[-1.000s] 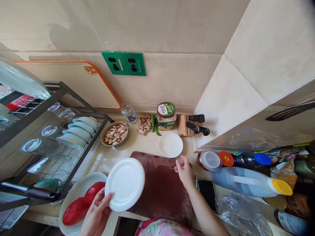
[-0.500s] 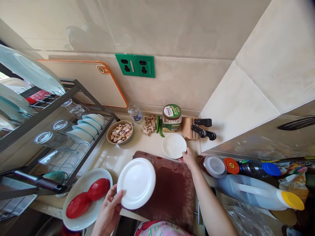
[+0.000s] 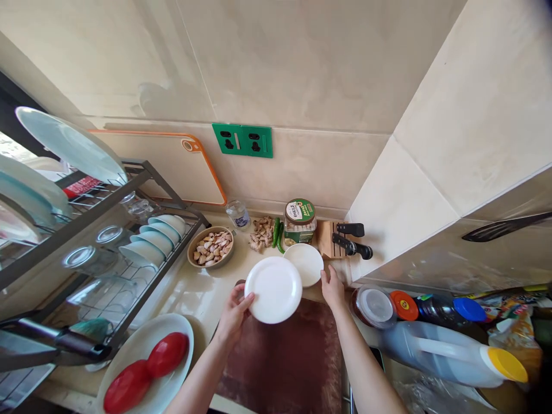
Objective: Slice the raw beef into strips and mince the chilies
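My left hand (image 3: 235,313) pinches the left rim of a round white plate (image 3: 273,289), thumb on top. The plate is held over the brown cutting board (image 3: 284,356) and covers part of a white dish (image 3: 307,264) behind it. That dish sits at the board's far edge, in front of a green-labelled plastic tub (image 3: 300,221). At the dish's right rim is my right hand (image 3: 333,287), fingers apart and fingertips close against the rim; whether they touch it is hard to tell. Two green chilies (image 3: 276,233) and some ginger (image 3: 261,233) lie beyond the dish.
A bowl of garlic cloves (image 3: 211,248) and a glass jar (image 3: 238,214) stand at the back. On the left are a dish rack (image 3: 142,287) and an oval plate (image 3: 183,345) with two red tomatoes (image 3: 168,353). A knife block (image 3: 326,238) and bottles (image 3: 448,351) line the right.
The white plate in my left hand has moved right and away from me, now overlapping the dish. My right hand's fingers have loosened at the dish's rim. The view has tilted up slightly.
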Demonstrator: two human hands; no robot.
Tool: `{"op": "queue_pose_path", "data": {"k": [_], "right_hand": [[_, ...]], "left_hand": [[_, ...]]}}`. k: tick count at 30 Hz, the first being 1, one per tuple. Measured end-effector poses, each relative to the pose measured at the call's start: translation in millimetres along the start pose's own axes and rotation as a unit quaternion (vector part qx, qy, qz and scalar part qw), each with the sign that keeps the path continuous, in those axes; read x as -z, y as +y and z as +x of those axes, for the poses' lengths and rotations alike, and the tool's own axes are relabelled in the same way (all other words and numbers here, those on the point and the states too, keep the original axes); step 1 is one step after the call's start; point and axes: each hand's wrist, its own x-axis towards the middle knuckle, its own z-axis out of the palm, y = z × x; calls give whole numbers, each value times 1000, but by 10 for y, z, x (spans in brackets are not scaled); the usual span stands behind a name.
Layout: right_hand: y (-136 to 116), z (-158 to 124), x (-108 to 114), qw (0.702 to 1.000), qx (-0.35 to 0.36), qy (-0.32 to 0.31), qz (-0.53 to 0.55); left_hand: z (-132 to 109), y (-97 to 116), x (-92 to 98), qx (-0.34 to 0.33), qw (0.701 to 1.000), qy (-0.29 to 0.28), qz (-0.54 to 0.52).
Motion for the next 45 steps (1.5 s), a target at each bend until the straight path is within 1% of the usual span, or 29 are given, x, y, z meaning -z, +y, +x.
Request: {"op": "queue_pose_path", "data": {"k": [3, 6, 9, 11, 13, 15, 20, 25, 31, 37, 45], "right_hand": [[-74, -104, 126, 999, 31, 10, -6], [-139, -154, 167, 999, 47, 3, -21], [-162, -114, 132, 998, 36, 9, -48], [-158, -59, 90, 998, 25, 16, -62], [-151, -5, 47, 997, 16, 15, -74], [-150, 36, 8, 996, 11, 10, -87], [-165, 84, -45, 993, 2, 14, -114], [-173, 79, -58, 994, 4, 23, -109], [-201, 81, -69, 995, -14, 41, -85], [-209, 157, -95, 997, -28, 37, -58], [-201, 380, -156, 999, -34, 9, -34]], "left_hand": [[273, 26, -348, -19, 999, -41, 23], [495, -22, -648, -14, 997, -59, 44], [689, -112, -853, -13, 995, -64, 79], [815, -162, -926, -40, 989, -50, 132], [936, -189, -956, -75, 978, -26, 191], [1040, -199, -957, -94, 970, -7, 225], [1181, -235, -931, -77, 969, 1, 235], [1194, -277, -900, -51, 969, -21, 243], [1188, -219, -890, -42, 963, -38, 263], [1221, -185, -920, -46, 957, -13, 287], [1223, -217, -919, -46, 955, 21, 291]]}}
